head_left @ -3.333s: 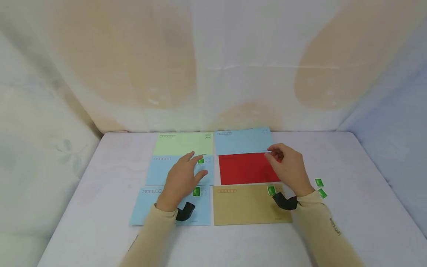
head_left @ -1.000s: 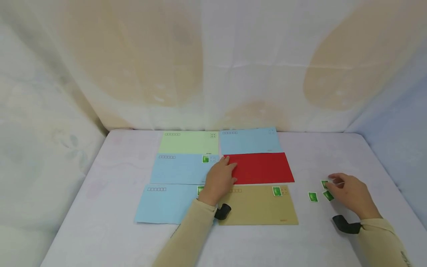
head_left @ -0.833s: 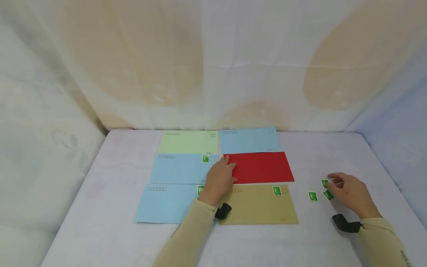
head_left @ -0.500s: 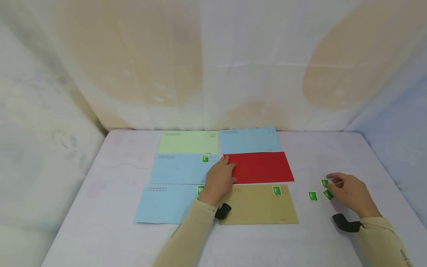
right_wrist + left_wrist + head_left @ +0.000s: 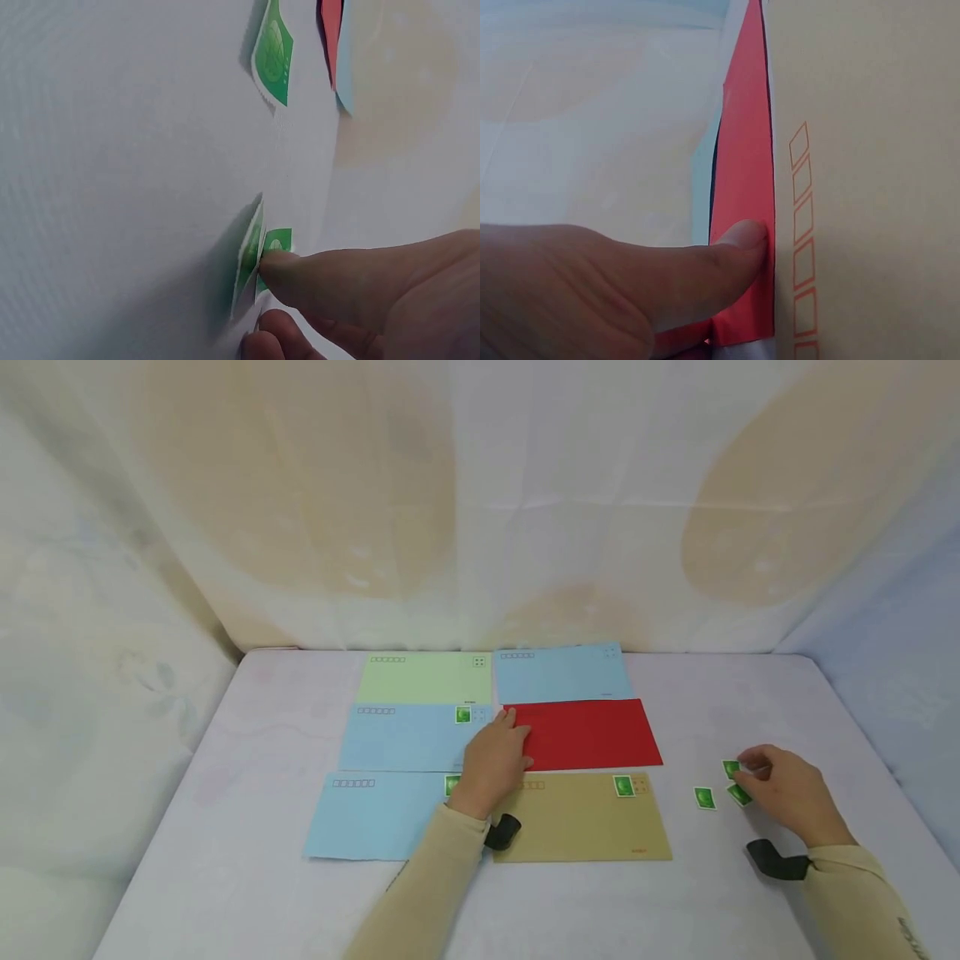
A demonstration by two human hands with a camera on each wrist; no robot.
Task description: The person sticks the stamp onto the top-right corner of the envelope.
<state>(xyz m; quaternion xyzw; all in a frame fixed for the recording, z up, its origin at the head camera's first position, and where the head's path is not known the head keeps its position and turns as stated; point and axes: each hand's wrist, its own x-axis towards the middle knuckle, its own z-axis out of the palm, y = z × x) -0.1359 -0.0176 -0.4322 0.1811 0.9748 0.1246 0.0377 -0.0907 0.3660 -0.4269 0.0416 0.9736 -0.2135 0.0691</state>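
Note:
My left hand (image 5: 491,766) rests with spread fingers on the left end of a red envelope (image 5: 592,735). In the left wrist view its thumb (image 5: 705,277) lies flat on the red paper. My right hand (image 5: 791,789) pinches at a green stamp (image 5: 731,768) on the table with thumb and curled fingers. A second stamp (image 5: 738,794) lies beside the thumb. The right wrist view shows a tilted stamp (image 5: 249,259) close to the thumb tip; the fingers' exact contact is partly hidden. A third loose stamp (image 5: 704,798) lies to the left.
Blue envelopes (image 5: 405,739), a light green envelope (image 5: 423,678) and a tan envelope (image 5: 585,827) lie in two columns around the red one. Stamps sit on the tan envelope and the two lower left blue ones. Cloth (image 5: 480,510) hangs behind the white table (image 5: 750,693).
Since the earliest frame, my left hand has moved right onto the red envelope. My right hand has moved right to the loose stamps. Over the last second both hands have hardly moved.

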